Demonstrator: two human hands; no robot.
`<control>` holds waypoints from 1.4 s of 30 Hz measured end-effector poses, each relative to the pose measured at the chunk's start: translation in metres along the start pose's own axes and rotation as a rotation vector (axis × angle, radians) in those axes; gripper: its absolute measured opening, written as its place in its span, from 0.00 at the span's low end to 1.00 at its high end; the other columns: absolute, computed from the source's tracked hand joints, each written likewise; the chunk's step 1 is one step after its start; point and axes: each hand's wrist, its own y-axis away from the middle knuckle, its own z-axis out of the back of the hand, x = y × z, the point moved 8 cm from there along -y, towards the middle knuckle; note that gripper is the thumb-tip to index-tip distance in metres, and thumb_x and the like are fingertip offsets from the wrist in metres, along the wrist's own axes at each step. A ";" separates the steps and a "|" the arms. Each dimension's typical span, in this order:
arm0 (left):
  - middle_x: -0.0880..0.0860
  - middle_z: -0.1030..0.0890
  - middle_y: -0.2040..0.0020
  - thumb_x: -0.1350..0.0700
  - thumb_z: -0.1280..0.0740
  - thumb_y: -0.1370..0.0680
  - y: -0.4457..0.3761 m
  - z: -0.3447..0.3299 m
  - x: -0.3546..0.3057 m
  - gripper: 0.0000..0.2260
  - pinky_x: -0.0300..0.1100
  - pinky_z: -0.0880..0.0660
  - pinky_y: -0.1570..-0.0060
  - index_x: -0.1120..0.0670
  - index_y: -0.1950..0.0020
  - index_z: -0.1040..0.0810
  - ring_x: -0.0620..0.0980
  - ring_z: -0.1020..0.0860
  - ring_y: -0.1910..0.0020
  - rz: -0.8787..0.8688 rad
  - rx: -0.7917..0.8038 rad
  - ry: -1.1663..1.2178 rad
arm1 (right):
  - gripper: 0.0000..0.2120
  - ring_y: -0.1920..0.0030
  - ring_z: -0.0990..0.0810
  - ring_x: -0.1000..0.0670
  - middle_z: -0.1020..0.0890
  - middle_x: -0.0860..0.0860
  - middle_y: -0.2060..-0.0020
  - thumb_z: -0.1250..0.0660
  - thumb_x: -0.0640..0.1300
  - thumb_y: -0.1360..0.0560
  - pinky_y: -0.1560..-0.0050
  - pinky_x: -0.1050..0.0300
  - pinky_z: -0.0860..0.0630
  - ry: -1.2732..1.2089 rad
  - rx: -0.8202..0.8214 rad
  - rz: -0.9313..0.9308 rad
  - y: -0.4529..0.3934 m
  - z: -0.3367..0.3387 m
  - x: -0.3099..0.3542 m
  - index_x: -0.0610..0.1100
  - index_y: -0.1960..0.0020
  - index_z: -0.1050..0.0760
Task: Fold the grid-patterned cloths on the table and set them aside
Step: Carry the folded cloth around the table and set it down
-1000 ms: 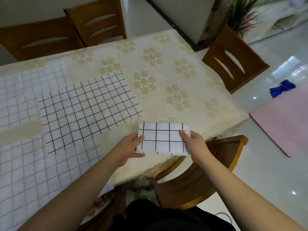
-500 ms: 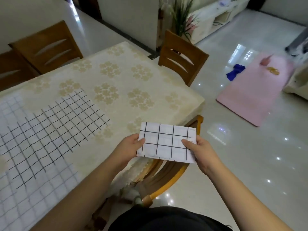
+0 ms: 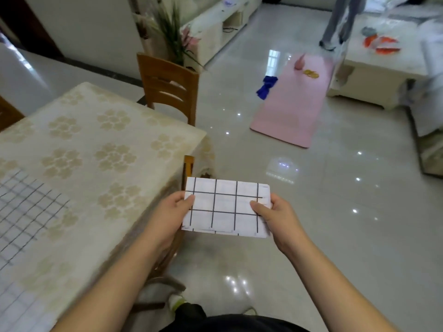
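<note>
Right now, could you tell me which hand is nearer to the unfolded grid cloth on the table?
Left. The left hand pinches the folded cloth at its table-side edge, closer to the unfolded grid cloth. The right hand holds the far edge, over the floor.

Left hand and right hand pinch folded cloth

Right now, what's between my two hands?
In the head view, only the folded cloth: the left hand pinches one short edge, the right hand the other.
</note>
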 end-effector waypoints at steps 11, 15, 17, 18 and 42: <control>0.59 0.14 0.53 0.57 0.34 0.20 0.005 -0.075 -0.020 0.08 0.49 0.19 0.56 0.60 0.47 0.20 0.56 0.16 0.56 0.015 0.027 -0.012 | 0.10 0.54 0.14 0.48 0.14 0.48 0.54 0.28 0.37 0.26 0.53 0.49 0.17 -0.035 -0.132 0.036 0.011 0.083 0.021 0.50 0.49 0.21; 0.59 0.14 0.53 0.57 0.34 0.20 -0.003 -0.083 -0.029 0.07 0.54 0.20 0.53 0.60 0.47 0.20 0.59 0.16 0.55 0.020 0.048 -0.010 | 0.11 0.56 0.14 0.50 0.13 0.50 0.56 0.28 0.37 0.26 0.57 0.53 0.18 -0.047 -0.141 0.058 0.005 0.091 0.029 0.49 0.47 0.22; 0.59 0.14 0.53 0.57 0.34 0.20 -0.010 -0.086 -0.032 0.07 0.55 0.20 0.51 0.59 0.47 0.20 0.60 0.16 0.54 0.019 0.066 0.002 | 0.11 0.57 0.14 0.51 0.13 0.51 0.57 0.28 0.37 0.26 0.60 0.55 0.19 -0.041 -0.141 0.057 -0.004 0.093 0.032 0.49 0.47 0.22; 0.59 0.14 0.53 0.57 0.34 0.20 -0.014 -0.088 -0.034 0.07 0.54 0.20 0.51 0.58 0.46 0.20 0.59 0.16 0.53 0.015 0.076 0.004 | 0.11 0.57 0.14 0.51 0.13 0.51 0.57 0.28 0.38 0.26 0.60 0.54 0.19 -0.037 -0.139 0.054 -0.008 0.094 0.033 0.50 0.47 0.22; 0.50 0.14 0.53 0.58 0.34 0.20 -0.197 -0.058 -0.170 0.07 0.45 0.18 0.62 0.49 0.43 0.24 0.50 0.15 0.56 -0.091 -0.020 0.130 | 0.18 0.49 0.15 0.43 0.14 0.47 0.50 0.31 0.34 0.24 0.45 0.37 0.21 0.148 0.156 0.141 -0.231 0.025 0.182 0.49 0.38 0.26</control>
